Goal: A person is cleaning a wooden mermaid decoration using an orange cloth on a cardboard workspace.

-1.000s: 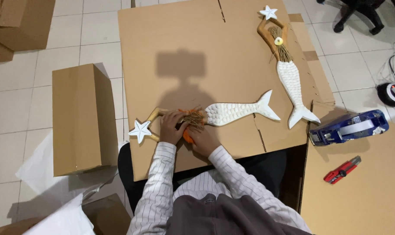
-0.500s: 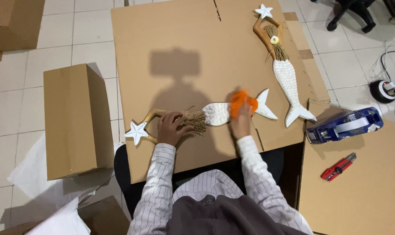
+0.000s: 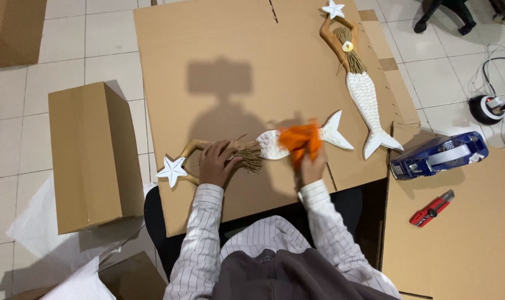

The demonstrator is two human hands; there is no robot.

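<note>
Tiled floor, flat cardboard sheet (image 3: 219,33) as worktop. Near edge: left hand (image 3: 218,163) pins mermaid figure (image 3: 274,145), fingers closed on head end; right hand (image 3: 309,165) clutches orange cloth (image 3: 300,139) over tail. Wiping looks midway; second mermaid (image 3: 363,91) at far right corner untouched.

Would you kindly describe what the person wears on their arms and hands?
Both arms wear long white sleeves with thin dark pinstripes, closed in buttoned cuffs at the wrists. The left hand and right hand are bare: no gloves, and no rings or watch that I can see.
</note>
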